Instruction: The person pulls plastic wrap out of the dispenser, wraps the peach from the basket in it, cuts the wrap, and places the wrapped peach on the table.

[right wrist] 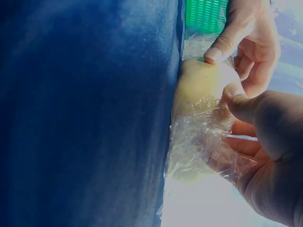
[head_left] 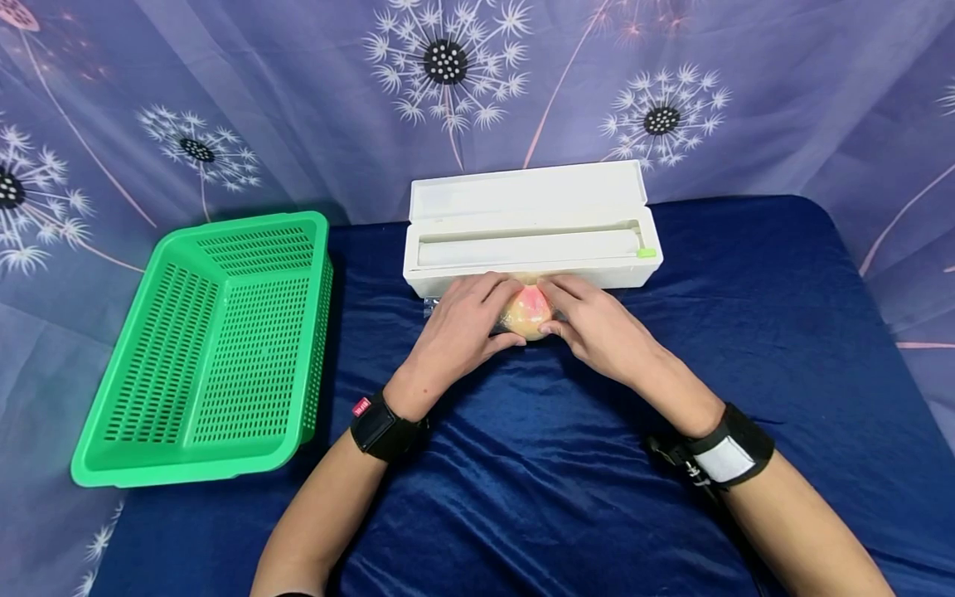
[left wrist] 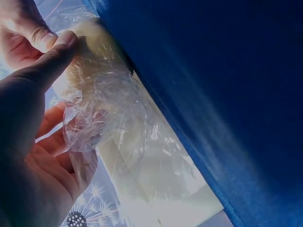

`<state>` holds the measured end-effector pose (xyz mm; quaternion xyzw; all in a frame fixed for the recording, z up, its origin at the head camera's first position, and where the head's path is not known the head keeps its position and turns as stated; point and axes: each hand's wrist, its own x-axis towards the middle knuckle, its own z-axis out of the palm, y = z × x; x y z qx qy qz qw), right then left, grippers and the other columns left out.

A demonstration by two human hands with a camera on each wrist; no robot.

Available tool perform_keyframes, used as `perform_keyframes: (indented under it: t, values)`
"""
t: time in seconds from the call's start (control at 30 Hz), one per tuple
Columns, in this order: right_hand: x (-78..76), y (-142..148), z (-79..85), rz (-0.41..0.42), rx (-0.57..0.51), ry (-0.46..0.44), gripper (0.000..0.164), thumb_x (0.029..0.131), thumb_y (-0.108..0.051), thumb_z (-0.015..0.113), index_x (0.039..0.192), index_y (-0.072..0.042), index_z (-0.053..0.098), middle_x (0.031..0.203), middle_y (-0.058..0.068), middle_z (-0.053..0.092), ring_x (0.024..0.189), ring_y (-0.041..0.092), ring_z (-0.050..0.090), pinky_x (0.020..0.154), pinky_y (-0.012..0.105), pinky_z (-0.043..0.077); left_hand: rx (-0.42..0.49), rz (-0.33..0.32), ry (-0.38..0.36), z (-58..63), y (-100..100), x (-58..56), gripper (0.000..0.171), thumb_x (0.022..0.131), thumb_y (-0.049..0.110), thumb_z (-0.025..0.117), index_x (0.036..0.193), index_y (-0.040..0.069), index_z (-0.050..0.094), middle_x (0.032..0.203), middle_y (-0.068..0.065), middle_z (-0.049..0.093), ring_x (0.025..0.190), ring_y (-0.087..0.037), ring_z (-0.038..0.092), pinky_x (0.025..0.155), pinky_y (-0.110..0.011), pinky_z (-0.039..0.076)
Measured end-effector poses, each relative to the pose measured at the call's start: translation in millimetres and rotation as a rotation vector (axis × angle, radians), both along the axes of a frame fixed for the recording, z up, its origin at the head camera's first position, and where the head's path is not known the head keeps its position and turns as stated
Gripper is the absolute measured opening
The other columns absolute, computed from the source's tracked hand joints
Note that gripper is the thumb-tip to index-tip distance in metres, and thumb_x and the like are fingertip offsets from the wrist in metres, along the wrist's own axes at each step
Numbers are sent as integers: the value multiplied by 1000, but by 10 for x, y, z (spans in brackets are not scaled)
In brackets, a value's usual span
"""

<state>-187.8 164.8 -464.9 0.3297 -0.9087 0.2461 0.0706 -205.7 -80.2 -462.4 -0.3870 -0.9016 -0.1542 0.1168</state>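
Observation:
A round yellow-and-pink peach stands on the blue cloth in front of a white cling film box. Clear cling film clings around it and bunches in wrinkles at its sides. My left hand holds the peach from the left, thumb at the front and fingers behind. From the right, my right hand grips it likewise, with its thumb against the wrapped surface. Loose film lies between the fingers and palm of each hand in the wrist views. The peach's underside is hidden.
The box's lid is raised, showing a roll inside and a green slider at its right end. A green perforated basket stands at the left. A patterned curtain hangs behind the blue-covered table.

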Motion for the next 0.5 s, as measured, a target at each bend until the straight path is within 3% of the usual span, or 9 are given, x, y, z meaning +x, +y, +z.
perform_keyframes:
  t: [0.27, 0.5]
  values:
    - [0, -8, -3, -8, -9, -8, 54, 100, -15, 75, 144, 11, 56, 140, 28, 60, 128, 41, 61, 102, 52, 53, -6, 5, -17, -5, -2, -2, 71, 87, 47, 87, 141, 10, 60, 139, -7, 61, 131, -25, 58, 110, -45, 46]
    - [0, -20, -9, -19, -49, -17, 49, 99, -17, 77, 137, 5, 56, 128, 23, 64, 110, 36, 66, 91, 50, 55, -7, 6, -30, -4, -6, -3, 71, 88, 47, 85, 142, 9, 60, 139, -8, 62, 130, -26, 58, 110, -45, 46]
